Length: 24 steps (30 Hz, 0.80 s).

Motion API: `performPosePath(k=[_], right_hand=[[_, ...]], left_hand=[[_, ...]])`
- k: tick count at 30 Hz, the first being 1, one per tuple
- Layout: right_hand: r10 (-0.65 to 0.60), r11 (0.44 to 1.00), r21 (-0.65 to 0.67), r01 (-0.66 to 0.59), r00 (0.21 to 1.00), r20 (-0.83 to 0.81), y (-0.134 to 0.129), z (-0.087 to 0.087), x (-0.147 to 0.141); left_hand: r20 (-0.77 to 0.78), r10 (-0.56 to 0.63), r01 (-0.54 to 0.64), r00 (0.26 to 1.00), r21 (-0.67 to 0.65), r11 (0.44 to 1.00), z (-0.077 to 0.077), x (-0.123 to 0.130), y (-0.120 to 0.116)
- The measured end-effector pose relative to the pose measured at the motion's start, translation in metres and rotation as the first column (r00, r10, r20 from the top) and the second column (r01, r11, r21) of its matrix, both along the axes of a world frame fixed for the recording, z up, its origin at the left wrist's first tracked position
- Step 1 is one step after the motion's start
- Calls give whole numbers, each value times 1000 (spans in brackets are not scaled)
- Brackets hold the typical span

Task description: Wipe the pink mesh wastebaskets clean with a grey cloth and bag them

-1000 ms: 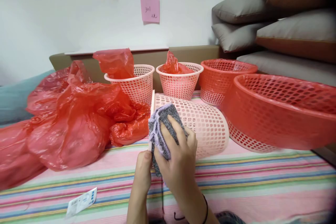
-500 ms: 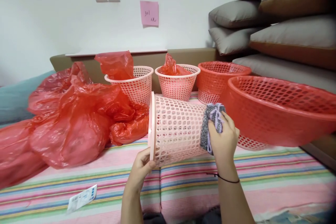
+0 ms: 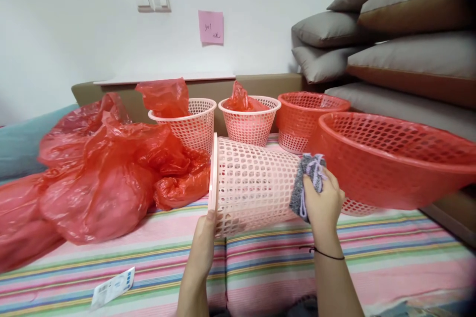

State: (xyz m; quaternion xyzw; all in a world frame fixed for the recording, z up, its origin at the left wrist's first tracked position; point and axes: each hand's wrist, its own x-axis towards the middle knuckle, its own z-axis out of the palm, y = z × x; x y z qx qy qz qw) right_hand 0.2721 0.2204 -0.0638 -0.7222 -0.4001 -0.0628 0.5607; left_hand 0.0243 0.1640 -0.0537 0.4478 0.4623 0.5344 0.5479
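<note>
Red bags (image 3: 100,188) lie heaped beyond and left of a person's left hand (image 3: 204,242), with a card (image 3: 113,288) nearer on that same side. The hand is closed on the lower rim of a pink basket (image 3: 256,183), thumb at the edge, other fingers mostly hidden. The basket is tipped on its side between both grips, mouth leftward. Against its base end sits a cloth (image 3: 298,190), clasped in the right hand's (image 3: 325,203) curled fingers. Beyond and right of that grip stands a red-lined tub (image 3: 386,173), with pillows (image 3: 405,59) farther back.
</note>
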Motion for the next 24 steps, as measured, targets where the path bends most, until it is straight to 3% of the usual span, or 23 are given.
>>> performPosePath(k=[4,7,9,12,15,19,21,24], right_hand=[[199,977,27,-210,956,217,-20,29,-65],[385,906,35,-423,854,350,-41,46,-120],[437,875,32,-483,817,376,-49,50,-137],[375,912,35,-408,867,328,-42,43,-121],[206,975,39,-221,951,230,-22,23,-69],[24,999,21,-26,996,82,-7,1,-10],[-14,1000,13,13,998,62,-6,-1,-6],[48,998,33,-54,986,162,-12,9,-34]], left_hand=[[26,21,-20,999,-31,999,6,7,-4],[32,60,-58,998,-57,997,4,7,-3],[13,43,-42,999,-42,998,1,5,-1],[4,-22,23,1000,-29,999,-3,-1,3],[29,-82,83,996,-16,996,-7,-4,7],[44,-102,101,994,18,995,-11,-3,8],[53,-90,89,995,22,996,-10,-1,7],[55,-77,76,996,18,997,-7,2,5]])
